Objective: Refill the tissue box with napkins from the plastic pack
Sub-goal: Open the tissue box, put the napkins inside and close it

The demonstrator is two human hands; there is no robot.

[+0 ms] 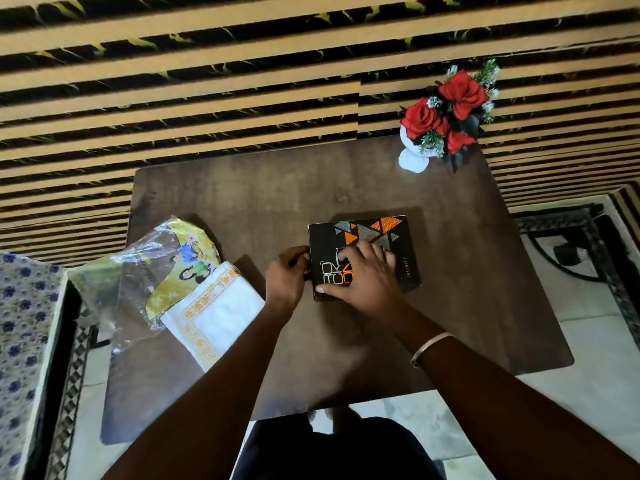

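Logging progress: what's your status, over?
Both hands, left and right, on black cardboard tissue box. White orange-bordered napkins beside clear plastic pack. Nothing obstructing.

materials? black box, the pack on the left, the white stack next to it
Black box: likely printed cardboard, matte, with crisp flat faces.
Pack: thin clear plastic film, glossy, crinkled, with glare streaks.
White stack: probably paper napkins, soft matte, with an orange printed border.
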